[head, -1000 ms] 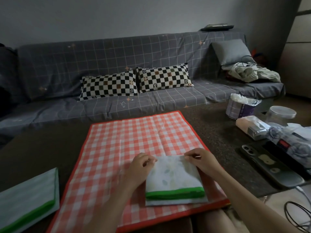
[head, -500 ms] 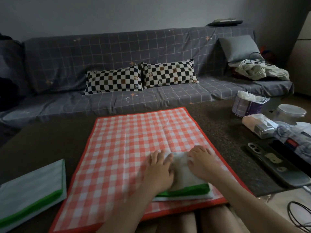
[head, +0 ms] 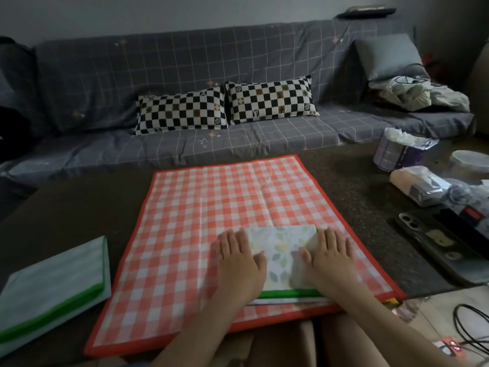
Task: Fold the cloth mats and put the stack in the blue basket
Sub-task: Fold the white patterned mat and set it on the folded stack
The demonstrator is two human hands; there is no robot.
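Folded mat (head: 283, 256), leaf-print with a green edge, is lying on the near right part of the checked cloth (head: 211, 207), which is spread flat on the dark table (head: 66, 213). Left hand (head: 239, 256) is pressing flat on the mat's left edge, fingers straight and together, partly over onto the checked cloth. Right hand (head: 329, 258) is pressing flat on the mat's right edge the same way, thumb lying on the print. Neither hand is gripping anything. Second folded mat (head: 53, 282), also green-edged, is sitting well apart at the table's near left corner.

Risks, as a judgement: layers are showing unevenly at the mat's near edge, so the fold is likely springing open or skewing once the palms are lifting. Checked cloth is overhanging the near table edge, so dragging on it may be sliding it and the mat off toward the lap. Stacking needs a carry across to the other mat, and a one-handed lift could be letting the fold drop open. Phone (head: 439, 242) and cables (head: 471, 332) on the right are sitting near the right elbow. Blue basket is not in view, so its place cannot be told.

Writing: nothing readable. Cushions (head: 225, 108) are carrying small monogram motifs, too small to make out. Packets (head: 420, 186) on the right are showing no legible labels.
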